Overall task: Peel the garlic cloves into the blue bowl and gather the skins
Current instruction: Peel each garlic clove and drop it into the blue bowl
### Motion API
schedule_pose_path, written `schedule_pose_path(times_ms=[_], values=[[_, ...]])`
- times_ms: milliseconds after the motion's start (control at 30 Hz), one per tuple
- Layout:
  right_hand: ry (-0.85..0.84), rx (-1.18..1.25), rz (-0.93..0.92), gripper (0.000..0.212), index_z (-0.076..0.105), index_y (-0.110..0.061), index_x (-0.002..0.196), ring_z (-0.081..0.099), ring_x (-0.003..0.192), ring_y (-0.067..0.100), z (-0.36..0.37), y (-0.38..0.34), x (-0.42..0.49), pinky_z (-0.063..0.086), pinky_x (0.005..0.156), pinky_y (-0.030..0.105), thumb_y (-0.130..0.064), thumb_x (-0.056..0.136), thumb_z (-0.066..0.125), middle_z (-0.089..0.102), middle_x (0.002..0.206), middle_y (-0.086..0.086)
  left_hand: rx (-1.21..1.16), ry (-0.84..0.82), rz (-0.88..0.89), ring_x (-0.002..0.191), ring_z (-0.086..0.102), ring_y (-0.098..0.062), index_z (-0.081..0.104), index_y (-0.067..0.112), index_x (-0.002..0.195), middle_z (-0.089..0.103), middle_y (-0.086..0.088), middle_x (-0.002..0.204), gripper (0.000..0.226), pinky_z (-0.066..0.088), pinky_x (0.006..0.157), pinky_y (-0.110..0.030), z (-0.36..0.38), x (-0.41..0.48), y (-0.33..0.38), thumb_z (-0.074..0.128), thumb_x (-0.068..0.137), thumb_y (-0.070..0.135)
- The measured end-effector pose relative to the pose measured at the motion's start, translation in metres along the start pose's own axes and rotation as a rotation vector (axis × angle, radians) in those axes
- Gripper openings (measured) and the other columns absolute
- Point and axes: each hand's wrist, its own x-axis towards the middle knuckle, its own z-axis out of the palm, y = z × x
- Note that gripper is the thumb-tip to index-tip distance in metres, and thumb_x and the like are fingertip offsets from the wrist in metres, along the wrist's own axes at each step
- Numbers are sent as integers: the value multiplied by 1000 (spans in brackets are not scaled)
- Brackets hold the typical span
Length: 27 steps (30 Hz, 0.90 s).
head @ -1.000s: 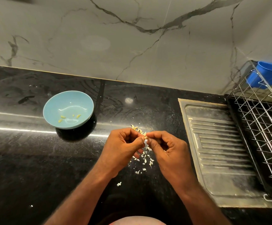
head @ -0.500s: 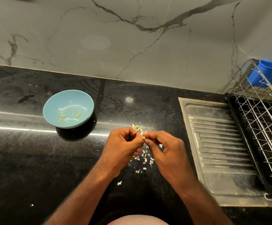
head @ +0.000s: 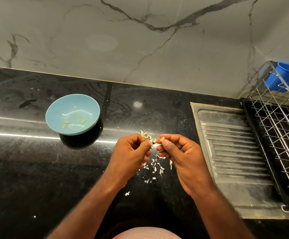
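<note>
The marble wall [head: 140, 49] rises behind the blue bowl [head: 74, 104], and the black counter [head: 28, 169] carries it. No brand, label or writing can be read anywhere. Far to the right of the bowl lie a steel drainboard [head: 235, 152] and a wire rack [head: 278, 126] with a blue tub [head: 285, 76] hung on it.

The bowl sits within easy reach, holding a few peeled cloves [head: 66, 124], probably so each new one can be dropped in quickly. To the right of the bowl and nearer the person, both hands hover over the counter, likely so that the skins fall in one patch.

The right hand [head: 183, 157] pinches a garlic clove [head: 162, 139] between thumb and forefinger. The left hand [head: 130, 156] is curled, fingertips drawn together; whether it holds anything, I cannot tell. Unpeeled cloves [head: 146, 134] lie just beyond the fingertips, and loose skins [head: 155, 167] are scattered below the hands, not yet gathered.
</note>
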Motion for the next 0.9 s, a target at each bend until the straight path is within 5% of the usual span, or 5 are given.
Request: schedule_pose_path(times_ms=[133,300,433,567,900], values=[[13,-25,13,16,73,-9,102,68,76,17,-2,4,0,57,70,23,-5,90,63,75,88,12,152,-16,83,51,54,-12,66,9,69,65,-6,58,29,45,49,-25,-2,-1,-4,77,81,33],[10,-194,-26,17,74,-17,104,70,79,14,-3,6,-1,57,73,24,-9,93,63,76,89,5,138,-33,80,59,61,-5,71,17,80,71,1,68,12,48,57,-19,-3,0,-5,81,78,11],[-8,-346,-97,18,74,-23,102,72,79,11,-4,3,-4,57,73,23,-10,93,65,76,87,-4,62,-75,98,70,66,-10,76,24,88,74,0,75,8,52,63,-22,-1,0,-2,75,85,17],[-49,-510,-203,22,73,-32,100,70,83,8,-3,1,-7,58,75,23,-12,93,66,74,87,-11,-62,-104,32,70,67,-12,76,13,87,74,-5,77,5,51,55,-20,0,-1,1,73,85,16],[-105,-563,-250,21,76,-23,105,70,89,2,-6,1,-7,57,78,19,-10,90,69,75,92,-14,-154,-135,-47,64,62,-13,72,6,78,68,-7,67,9,50,53,-21,-5,-1,4,69,85,1]])
